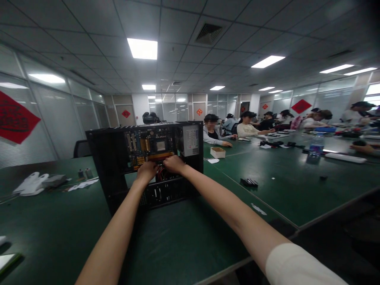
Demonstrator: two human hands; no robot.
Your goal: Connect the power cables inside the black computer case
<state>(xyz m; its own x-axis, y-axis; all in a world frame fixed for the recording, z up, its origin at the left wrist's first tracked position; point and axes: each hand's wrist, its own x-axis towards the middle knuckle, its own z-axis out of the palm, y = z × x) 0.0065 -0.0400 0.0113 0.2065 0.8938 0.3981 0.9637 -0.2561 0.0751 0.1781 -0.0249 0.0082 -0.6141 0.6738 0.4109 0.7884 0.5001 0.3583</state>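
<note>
Fingers of my left hand (147, 170) and right hand (173, 163) curled, grip unclear, on red cables (161, 173) inside the boxy black metal computer case (113, 158), motherboard (148, 148) at twelve o'clock.

Can't see the fingertips of the left hand (146, 170) or right hand (173, 163), they're buried inside the case (113, 158). Whatever they grip is hidden. Board (148, 148) parts are too small to read, and far workers' faces are blurred.
</note>
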